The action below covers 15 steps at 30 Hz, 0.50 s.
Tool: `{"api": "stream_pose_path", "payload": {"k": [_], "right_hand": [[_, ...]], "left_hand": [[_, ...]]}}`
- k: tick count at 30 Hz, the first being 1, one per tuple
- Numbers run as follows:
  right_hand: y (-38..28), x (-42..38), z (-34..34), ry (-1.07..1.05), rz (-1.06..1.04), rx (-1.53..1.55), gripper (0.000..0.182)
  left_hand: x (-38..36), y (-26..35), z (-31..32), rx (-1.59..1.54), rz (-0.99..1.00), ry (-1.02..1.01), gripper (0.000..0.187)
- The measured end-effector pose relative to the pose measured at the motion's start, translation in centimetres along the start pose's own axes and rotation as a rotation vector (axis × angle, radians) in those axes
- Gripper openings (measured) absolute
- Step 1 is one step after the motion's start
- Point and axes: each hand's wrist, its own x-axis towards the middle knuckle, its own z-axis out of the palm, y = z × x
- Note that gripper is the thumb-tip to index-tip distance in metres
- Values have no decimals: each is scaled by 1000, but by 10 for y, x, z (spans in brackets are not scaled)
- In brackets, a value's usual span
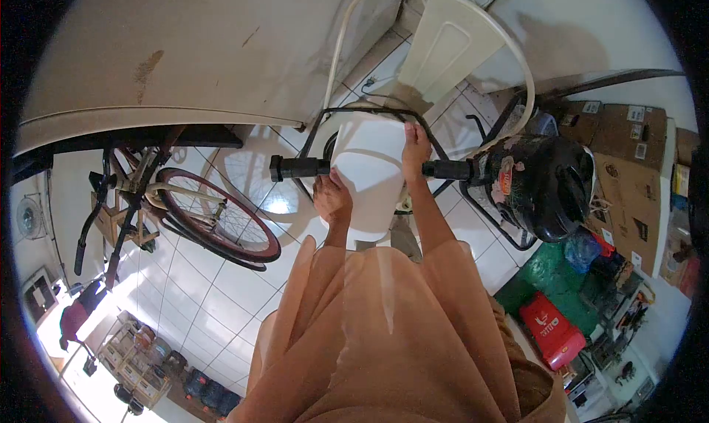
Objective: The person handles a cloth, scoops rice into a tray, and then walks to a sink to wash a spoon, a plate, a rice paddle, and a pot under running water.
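A smooth white plastic panel (pixel 369 179) with rounded corners, like a seat or lid, lies in front of me within a black tubular frame (pixel 314 136). Black padded grips (pixel 299 169) stick out at either side of the frame. My left hand (pixel 332 199) holds the panel's left edge, just below the left grip. Higher up on the opposite edge, my right hand (pixel 416 153) grasps the panel with the thumb over its top surface. Its other fingers are partly hidden behind the edge.
A bicycle (pixel 221 216) stands at left on the tiled floor. To the right are a large black lidded container (pixel 546 186), cardboard boxes (pixel 628 172) and a red bag (pixel 552 328). A pale hose (pixel 509 35) arches above the frame beside a beige panel (pixel 450 46).
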Motion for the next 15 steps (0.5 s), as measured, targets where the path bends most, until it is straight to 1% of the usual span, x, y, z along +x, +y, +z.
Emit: {"api": "stream_pose_path", "payload": {"k": [1,3,6,9,12,15], "right_hand": [[4,-2,1,-3,-25,-19,30],[6,3,4,3,-84,-48,29],[-4,0,2,-25,-108,-202,25],[-26,-6,8,171,-621,-513,22],[-53,-5,34,-58,-701,-427,26],[-58,-2,60,-249,-601,-614,34]], "left_hand": [[-3,-2,1,2,10,19,31],[-2,0,-1,-8,12,-5,31],[0,2,-3,-14,12,12,29],[-3,3,-5,-23,-5,-4,27],[-3,-1,-3,-26,24,4,25],[-5,-1,-1,-25,47,63,24]]}}
